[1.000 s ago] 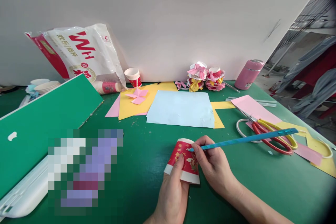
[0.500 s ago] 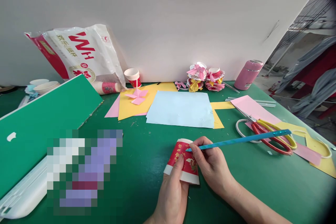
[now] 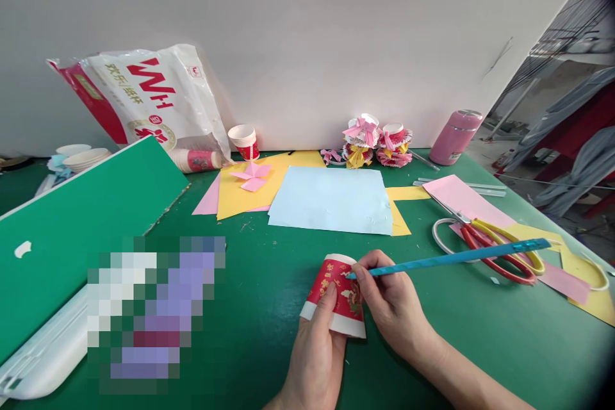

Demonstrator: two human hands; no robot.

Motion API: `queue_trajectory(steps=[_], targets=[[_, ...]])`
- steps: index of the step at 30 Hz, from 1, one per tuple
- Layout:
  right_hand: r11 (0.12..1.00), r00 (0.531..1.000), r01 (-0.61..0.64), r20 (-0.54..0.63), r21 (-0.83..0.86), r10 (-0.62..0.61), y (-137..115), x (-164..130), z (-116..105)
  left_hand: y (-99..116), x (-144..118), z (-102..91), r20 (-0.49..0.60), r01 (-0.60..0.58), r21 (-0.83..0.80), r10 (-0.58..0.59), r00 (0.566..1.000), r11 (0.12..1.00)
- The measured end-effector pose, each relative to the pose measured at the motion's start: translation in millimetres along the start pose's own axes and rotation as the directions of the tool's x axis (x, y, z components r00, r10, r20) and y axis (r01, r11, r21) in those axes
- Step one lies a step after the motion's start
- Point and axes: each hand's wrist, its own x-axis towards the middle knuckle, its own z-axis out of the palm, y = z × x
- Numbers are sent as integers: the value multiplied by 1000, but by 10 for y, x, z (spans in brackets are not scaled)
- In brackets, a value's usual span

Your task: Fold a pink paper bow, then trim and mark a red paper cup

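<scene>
My left hand [image 3: 314,352] grips a red and white paper cup [image 3: 339,295], held upside down just above the green table [image 3: 250,295] near its front edge. My right hand [image 3: 389,301] pinches one end of a long blue ruler [image 3: 451,257] and presses that end against the cup's side near its base. The ruler points off to the right, passing over red and yellow scissors [image 3: 500,246]. Both hands touch the cup.
Light blue paper [image 3: 331,198] lies on yellow and pink sheets mid-table. Decorated cups [image 3: 377,141], a plain red cup [image 3: 244,141] and a pink flask [image 3: 454,136] stand along the white wall. A printed bag [image 3: 139,99] leans at the back left. A green board [image 3: 77,224] covers the left.
The ruler's far end dipped slightly left, then swung back to the right. The cup and both hands stay in about the same place.
</scene>
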Motion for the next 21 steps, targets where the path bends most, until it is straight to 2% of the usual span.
queue_trajectory(steps=[7,21], targets=[[1000,1000,-5,16,18,5,-27,13,41,11,-9,21,28,-9,11,8,1000,1000],[1000,1000,-11,8,-4,11,-7,12,23,7,-4,7,6,-6,3,6,1000,1000]])
